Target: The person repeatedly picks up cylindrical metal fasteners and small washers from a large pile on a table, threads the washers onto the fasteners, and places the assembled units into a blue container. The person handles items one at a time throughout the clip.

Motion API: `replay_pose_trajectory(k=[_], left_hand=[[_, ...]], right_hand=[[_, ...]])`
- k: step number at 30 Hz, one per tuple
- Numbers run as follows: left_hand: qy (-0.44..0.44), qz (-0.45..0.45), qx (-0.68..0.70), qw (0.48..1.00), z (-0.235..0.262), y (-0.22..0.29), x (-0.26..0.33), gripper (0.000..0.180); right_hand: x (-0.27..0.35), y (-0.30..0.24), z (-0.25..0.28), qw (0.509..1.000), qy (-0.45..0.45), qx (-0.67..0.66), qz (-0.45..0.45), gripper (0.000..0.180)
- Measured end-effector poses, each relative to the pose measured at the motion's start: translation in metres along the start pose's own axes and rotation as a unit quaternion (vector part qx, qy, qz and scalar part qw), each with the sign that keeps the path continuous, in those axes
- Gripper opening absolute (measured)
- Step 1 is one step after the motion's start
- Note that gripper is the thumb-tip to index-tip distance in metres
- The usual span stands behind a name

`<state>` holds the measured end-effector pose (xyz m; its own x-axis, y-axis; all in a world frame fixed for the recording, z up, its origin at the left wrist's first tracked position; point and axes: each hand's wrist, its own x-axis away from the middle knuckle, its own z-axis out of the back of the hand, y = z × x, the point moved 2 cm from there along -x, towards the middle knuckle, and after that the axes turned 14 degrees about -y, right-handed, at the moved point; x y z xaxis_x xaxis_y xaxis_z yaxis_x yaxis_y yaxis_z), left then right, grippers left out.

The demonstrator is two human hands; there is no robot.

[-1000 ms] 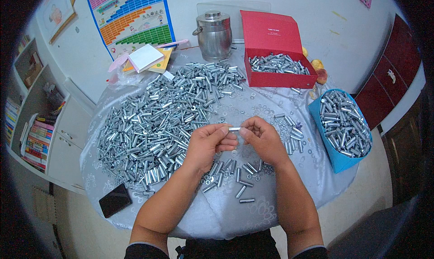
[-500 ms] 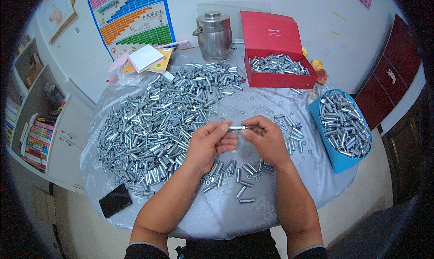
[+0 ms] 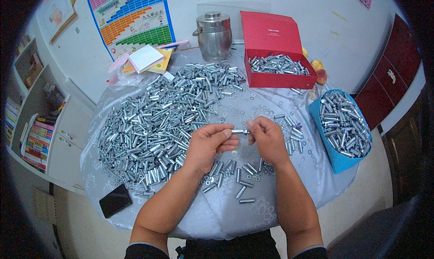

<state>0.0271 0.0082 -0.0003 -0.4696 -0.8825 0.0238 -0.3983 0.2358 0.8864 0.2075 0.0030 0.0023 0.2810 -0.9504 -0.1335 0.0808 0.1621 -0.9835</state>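
Note:
A silver sleeve anchor bolt (image 3: 239,131) lies level between my two hands, above the middle of the table. My left hand (image 3: 207,144) grips its left end between thumb and index finger, the other fingers curled below. At its right end, by the nut, the thumb and fingers of my right hand (image 3: 267,139) are pinched together. A large heap of loose metal sleeves and bolts (image 3: 153,123) spreads left of and beyond my left hand. Several loose sleeves (image 3: 238,175) and small washers lie below my hands, with more sleeves (image 3: 294,132) right of my right hand.
A red box (image 3: 280,80) with its lid up holds metal anchors at the back right. At the right edge stands a blue bin (image 3: 332,155) full of them. A steel pot (image 3: 214,37), booklets (image 3: 145,59) and a black phone (image 3: 115,201) also rest on the table.
My right hand's fingertips have shifted slightly right along the bolt, toward its end. The bolt has dipped a little, and my left hand has barely moved.

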Motion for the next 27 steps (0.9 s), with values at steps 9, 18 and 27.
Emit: replay_pose_trajectory(k=[9,18,27], left_hand=[[0.011,-0.007,-0.012,1.0,-0.001,0.001,0.0,0.02],[0.015,-0.003,-0.021,1.0,-0.003,0.004,0.001,0.021],[0.002,-0.027,-0.004,1.0,-0.005,0.001,0.003,0.023]], right_hand=[[-0.001,0.003,0.001,0.998,-0.026,-0.056,0.018,0.013],[-0.001,0.009,-0.002,0.997,-0.052,-0.041,0.03,0.017],[0.001,0.004,0.0,0.995,-0.043,-0.043,0.077,0.013]])
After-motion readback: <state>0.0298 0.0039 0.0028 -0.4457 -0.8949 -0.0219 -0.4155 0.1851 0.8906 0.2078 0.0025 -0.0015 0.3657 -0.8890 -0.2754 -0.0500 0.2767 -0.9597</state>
